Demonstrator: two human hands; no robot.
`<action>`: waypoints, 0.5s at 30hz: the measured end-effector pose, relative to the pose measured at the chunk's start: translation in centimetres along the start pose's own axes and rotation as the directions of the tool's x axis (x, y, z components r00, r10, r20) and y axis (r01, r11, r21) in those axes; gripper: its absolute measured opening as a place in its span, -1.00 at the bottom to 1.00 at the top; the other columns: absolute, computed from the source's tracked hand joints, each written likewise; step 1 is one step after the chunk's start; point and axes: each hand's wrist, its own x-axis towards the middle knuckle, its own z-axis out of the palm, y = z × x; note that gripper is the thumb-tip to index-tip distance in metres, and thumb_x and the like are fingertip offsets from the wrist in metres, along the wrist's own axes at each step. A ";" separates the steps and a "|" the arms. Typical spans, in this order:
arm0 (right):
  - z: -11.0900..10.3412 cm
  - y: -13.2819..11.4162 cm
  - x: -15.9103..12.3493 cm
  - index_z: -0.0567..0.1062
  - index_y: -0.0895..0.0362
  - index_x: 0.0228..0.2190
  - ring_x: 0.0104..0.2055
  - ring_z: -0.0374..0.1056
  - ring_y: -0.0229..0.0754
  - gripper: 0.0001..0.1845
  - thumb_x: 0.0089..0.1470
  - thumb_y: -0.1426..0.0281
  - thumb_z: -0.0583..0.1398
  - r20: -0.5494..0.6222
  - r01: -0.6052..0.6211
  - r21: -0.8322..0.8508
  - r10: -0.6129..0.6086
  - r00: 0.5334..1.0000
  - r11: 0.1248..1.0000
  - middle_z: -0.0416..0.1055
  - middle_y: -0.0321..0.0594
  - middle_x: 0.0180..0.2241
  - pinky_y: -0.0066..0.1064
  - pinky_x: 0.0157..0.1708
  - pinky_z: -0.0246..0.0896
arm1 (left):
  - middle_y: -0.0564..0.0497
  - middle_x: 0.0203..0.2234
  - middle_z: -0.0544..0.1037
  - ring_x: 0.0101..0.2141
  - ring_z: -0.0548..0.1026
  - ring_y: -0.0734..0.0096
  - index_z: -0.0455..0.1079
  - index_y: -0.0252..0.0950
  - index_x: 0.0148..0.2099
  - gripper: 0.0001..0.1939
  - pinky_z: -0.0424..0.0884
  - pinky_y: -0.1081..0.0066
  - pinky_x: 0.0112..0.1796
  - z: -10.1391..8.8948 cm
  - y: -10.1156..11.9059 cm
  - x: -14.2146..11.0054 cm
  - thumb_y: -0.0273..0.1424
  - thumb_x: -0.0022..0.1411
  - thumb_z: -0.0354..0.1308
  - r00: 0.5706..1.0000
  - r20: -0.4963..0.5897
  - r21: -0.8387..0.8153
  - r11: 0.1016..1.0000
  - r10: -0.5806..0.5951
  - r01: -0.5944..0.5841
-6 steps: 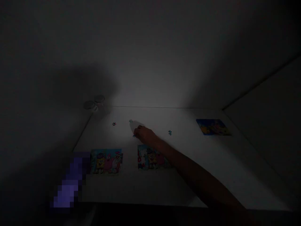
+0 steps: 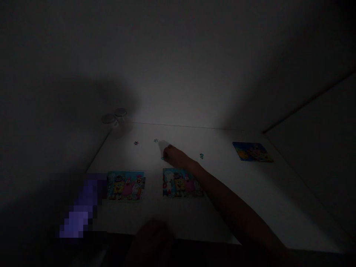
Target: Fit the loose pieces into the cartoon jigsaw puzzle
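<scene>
Hands well apart | right hand (image 2: pixel 174 155) just beside puzzle piece (image 2: pixel 162 158) | left hand (image 2: pixel 151 239) at table edge (image 2: pixel 194 240)

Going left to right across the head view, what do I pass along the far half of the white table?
Two round containers → dark red puzzle piece → teal puzzle piece → right hand → second teal puzzle piece → blue-and-yellow puzzle picture

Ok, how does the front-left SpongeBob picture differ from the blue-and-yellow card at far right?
The front-left SpongeBob picture sits near the front edge, the blue-and-yellow card far back right. The picture's cartoon figures show clearly; the card's image is too dim to read. Both lie flat on the white table.
</scene>
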 end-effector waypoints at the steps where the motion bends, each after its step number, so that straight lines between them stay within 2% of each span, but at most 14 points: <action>1: -0.2 0.2 -0.3 0.45 0.24 -0.30 -0.23 0.34 -0.12 -0.92 0.11 0.53 0.17 0.005 0.004 0.005 -0.004 1.000 1.000 0.43 -0.02 -0.25 -0.36 -0.24 0.21 | -0.10 -0.21 0.52 -0.18 0.48 0.36 0.45 -0.22 -0.11 -0.76 0.48 0.31 -0.16 0.5 -0.1 1.5 -0.40 0.36 -0.05 0.997 -0.039 0.006 0.998 0.060 -0.060; 2: -0.5 0.4 -0.7 0.44 0.22 -0.27 -0.26 0.34 -0.16 -0.89 0.11 0.54 0.15 0.003 0.011 0.024 -0.011 1.000 1.000 0.43 -0.09 -0.28 -0.38 -0.26 0.21 | -0.11 -0.22 0.53 -0.19 0.48 0.35 0.44 -0.26 -0.10 -0.75 0.49 0.32 -0.18 1.0 -0.2 2.9 -0.45 0.34 -0.06 0.976 -0.118 0.083 0.981 0.185 -0.176; 4: -1.0 0.9 -1.9 0.42 0.18 -0.16 -0.32 0.32 -0.22 -0.79 0.15 0.52 0.11 -0.027 0.035 0.133 -0.031 0.999 0.991 0.44 -0.20 -0.32 -0.41 -0.29 0.21 | -0.10 -0.23 0.53 -0.19 0.47 0.32 0.43 -0.28 -0.12 -0.78 0.49 0.30 -0.17 1.6 -0.5 5.3 -0.50 0.30 -0.04 0.919 -0.264 0.256 0.940 0.292 -0.225; 6: -1.5 1.6 -3.5 0.41 0.13 -0.08 -0.35 0.31 -0.25 -0.73 0.17 0.44 0.10 -0.093 0.066 0.353 -0.035 0.995 0.933 0.42 -0.27 -0.35 -0.40 -0.30 0.21 | -0.11 -0.17 0.53 -0.14 0.45 0.29 0.42 -0.29 -0.08 -0.76 0.48 0.27 -0.13 2.1 -0.8 6.7 -0.50 0.30 -0.04 0.903 -0.282 0.340 0.914 0.324 -0.221; 8: -1.6 2.1 -5.2 0.47 0.13 -0.17 -0.35 0.31 -0.25 -0.78 0.13 0.37 0.15 -0.123 0.060 0.553 0.011 0.992 0.831 0.42 -0.27 -0.35 -0.39 -0.31 0.21 | -0.12 -0.13 0.51 -0.10 0.44 0.27 0.41 -0.31 -0.03 -0.73 0.47 0.25 -0.10 2.4 -1.0 7.4 -0.50 0.30 -0.05 0.905 -0.268 0.392 0.895 0.331 -0.212; 10: -1.3 2.5 -6.7 0.50 0.13 -0.28 -0.36 0.31 -0.25 -0.83 0.07 0.33 0.21 -0.086 -0.003 0.686 0.085 0.993 0.727 0.42 -0.28 -0.38 -0.39 -0.33 0.22 | -0.11 -0.11 0.51 -0.09 0.42 0.26 0.40 -0.32 -0.02 -0.72 0.46 0.25 -0.09 2.7 -1.2 7.5 -0.50 0.30 -0.05 0.900 -0.264 0.431 0.877 0.346 -0.211; 13: -0.3 2.6 -7.9 0.50 0.14 -0.35 -0.41 0.32 -0.26 -0.83 -0.02 0.31 0.27 -0.040 -0.079 0.786 0.178 0.983 0.613 0.42 -0.29 -0.43 -0.38 -0.35 0.23 | -0.10 -0.10 0.51 -0.07 0.41 0.24 0.39 -0.34 0.00 -0.71 0.44 0.24 -0.07 3.0 -1.4 7.4 -0.50 0.29 -0.04 0.884 -0.270 0.455 0.860 0.380 -0.231; 15: 0.3 2.5 -8.1 0.50 0.14 -0.39 -0.40 0.33 -0.25 -0.83 -0.05 0.31 0.30 -0.032 -0.084 0.799 0.181 0.983 0.596 0.43 -0.29 -0.44 -0.38 -0.34 0.23 | -0.11 -0.09 0.51 -0.06 0.40 0.23 0.37 -0.36 0.03 -0.70 0.43 0.23 -0.06 3.1 -1.4 7.5 -0.50 0.29 -0.04 0.883 -0.254 0.461 0.852 0.394 -0.247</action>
